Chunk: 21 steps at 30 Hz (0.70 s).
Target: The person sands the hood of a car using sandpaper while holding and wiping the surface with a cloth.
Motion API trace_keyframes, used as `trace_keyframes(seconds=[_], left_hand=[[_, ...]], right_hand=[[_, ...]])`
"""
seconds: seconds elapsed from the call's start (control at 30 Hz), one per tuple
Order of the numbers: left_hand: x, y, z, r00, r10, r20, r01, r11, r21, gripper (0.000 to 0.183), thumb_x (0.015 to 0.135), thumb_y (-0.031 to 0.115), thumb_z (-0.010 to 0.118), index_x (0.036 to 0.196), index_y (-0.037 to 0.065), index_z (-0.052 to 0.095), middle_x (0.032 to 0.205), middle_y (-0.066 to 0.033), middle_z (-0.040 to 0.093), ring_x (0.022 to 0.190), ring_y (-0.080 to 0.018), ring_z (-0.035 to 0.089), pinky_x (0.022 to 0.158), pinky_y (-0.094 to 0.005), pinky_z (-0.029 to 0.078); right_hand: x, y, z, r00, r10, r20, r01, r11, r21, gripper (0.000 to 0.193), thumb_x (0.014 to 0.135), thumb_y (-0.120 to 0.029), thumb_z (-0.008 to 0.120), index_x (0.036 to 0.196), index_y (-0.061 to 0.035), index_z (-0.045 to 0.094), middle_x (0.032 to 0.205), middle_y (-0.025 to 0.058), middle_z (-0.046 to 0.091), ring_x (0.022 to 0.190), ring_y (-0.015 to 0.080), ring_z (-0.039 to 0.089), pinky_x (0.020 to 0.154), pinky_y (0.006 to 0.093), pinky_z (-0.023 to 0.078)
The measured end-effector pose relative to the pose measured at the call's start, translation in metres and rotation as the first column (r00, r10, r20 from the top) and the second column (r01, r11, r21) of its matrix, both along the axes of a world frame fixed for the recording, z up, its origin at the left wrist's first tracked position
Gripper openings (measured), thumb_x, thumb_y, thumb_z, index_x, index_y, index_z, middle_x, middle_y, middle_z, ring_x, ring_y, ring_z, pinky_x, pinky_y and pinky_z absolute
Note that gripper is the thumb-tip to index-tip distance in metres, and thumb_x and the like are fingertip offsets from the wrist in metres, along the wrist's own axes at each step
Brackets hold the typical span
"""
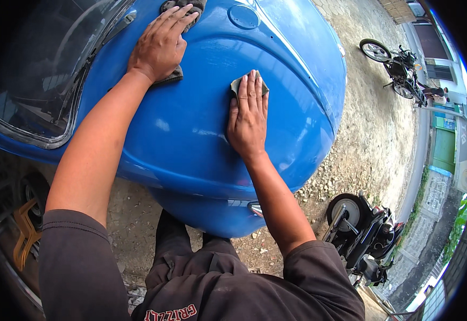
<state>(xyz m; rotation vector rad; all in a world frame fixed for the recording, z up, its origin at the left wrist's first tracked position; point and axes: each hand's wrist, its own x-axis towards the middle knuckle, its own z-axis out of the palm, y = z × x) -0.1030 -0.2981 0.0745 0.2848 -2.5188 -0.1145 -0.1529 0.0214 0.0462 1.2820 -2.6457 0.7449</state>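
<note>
A glossy blue vehicle body panel [201,112], rounded like a car's front end, fills the middle. My left hand [161,45] lies on it near the windshield, its fingers curved over a dark grey cloth [173,75] that sticks out at the fingertips and below the palm. My right hand [248,120] presses flat farther right, fingers together on a small grey-green piece of sandpaper [236,85]. The sheet's edges bend up around the fingertips. A pale, dull smudge shows on the paint between my hands.
A dark windshield [35,69] with a black seal is at the left. One motorcycle [359,235] stands on the gravel at lower right, another [399,69] farther off. An orange-yellow frame [27,235] and a tire [34,195] are at lower left. A person [435,92] is far right.
</note>
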Motion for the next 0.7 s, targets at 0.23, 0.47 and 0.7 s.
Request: trace_keyframes(seconds=[0.23,0.47,0.7], left_hand=[[0.003,-0.005,-0.001,1.000,-0.012,-0.011,0.012,1.000,-0.015,0.067,0.109,0.008,0.057,0.175,0.021,0.062,0.183,-0.0056,0.059,0.171,-0.0327,0.052,0.142,-0.0516,0.041],[0.006,-0.008,0.000,1.000,-0.025,0.009,0.025,0.999,-0.023,0.065,0.110,0.011,0.057,0.175,0.019,0.062,0.184,-0.0061,0.058,0.171,-0.0348,0.052,0.142,-0.0518,0.041],[0.004,-0.003,0.010,0.998,-0.024,0.056,0.025,1.000,-0.012,0.066,0.111,0.016,0.058,0.176,0.019,0.059,0.185,-0.0073,0.056,0.171,-0.0375,0.051,0.143,-0.0527,0.040]], right_hand=[[0.014,0.012,0.006,0.989,0.143,0.036,-0.146,0.987,0.075,0.071,0.120,-0.013,0.056,0.188,-0.0004,0.039,0.197,0.0241,0.033,0.185,0.0415,0.026,0.150,0.0620,0.017],[0.069,0.014,-0.001,0.982,0.149,0.118,-0.152,0.988,0.021,0.078,0.111,-0.013,0.060,0.184,0.0065,0.041,0.197,0.0269,0.031,0.185,0.0454,0.024,0.151,0.0639,0.012],[-0.018,-0.016,-0.002,0.994,-0.102,0.024,0.103,0.994,-0.033,0.073,0.114,-0.012,0.058,0.183,0.0075,0.042,0.194,0.0271,0.037,0.184,0.0434,0.026,0.150,0.0645,0.013]])
